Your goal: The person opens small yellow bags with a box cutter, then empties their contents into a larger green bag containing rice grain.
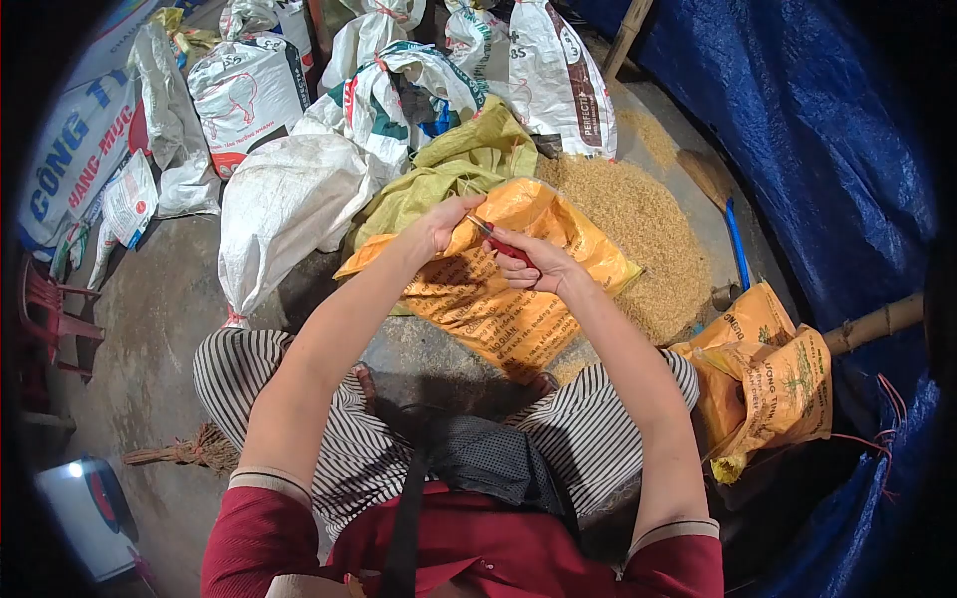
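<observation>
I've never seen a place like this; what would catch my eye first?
Probably the bright orange sack in front, the left hand at its far edge, the right hand holding a red-handled tool. To the sack's right spreads a golden, grain-like heap, with blue tarp beyond.

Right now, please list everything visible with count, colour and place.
Printed sack: one, orange, centre.
Hand tool: one, red, over it.
Grain heap: one, tan, behind, right.
White sacks: several, white, back, left.
Olive sack: at least one, olive, behind.
Crumpled sack: at least one, orange, right.
Tarp: one, blue, right.
Poles: two, tan, top and right.
Brush: one, brown and blue, right.
Straw broom: one, brown, left.
Chair: at least one, red, left.
Banner: one, white, left.
Flat panel: one, white, lower left.
Mesh item: one, dark, lap.
Shirt: one, red, bottom.
Trousers: one pair, striped, bottom.
Left grip: one, on printed sack.
Right grip: one, on tool.
</observation>
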Motion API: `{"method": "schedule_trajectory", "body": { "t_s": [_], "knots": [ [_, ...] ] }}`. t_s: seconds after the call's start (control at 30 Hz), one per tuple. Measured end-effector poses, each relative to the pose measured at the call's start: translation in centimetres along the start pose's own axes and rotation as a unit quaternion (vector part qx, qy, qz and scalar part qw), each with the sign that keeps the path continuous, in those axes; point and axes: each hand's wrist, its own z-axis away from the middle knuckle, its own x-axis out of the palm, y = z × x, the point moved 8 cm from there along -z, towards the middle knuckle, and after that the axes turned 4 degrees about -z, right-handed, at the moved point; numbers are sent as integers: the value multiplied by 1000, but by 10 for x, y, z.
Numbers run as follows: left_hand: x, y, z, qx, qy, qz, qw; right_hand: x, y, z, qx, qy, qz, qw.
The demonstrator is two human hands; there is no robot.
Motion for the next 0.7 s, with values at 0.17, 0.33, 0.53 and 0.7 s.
{"method": "schedule_trajectory", "body": {
  "t_s": [0.17,0.33,0.53,0.7],
  "knots": [
    [-1,3,4,10,44,13,999,1,-6,-3,-15,33,27,999],
    [-2,12,14,42,123,-3,991,23,-68,24,-188,13,3,982],
    [-15,41,19,143,195,-186,952,-3,-93,51,-269,81,-30,959],
    [-24,53,66,178,272,-439,838,-28,-50,32,-176,164,-44,970]
  ]
}}
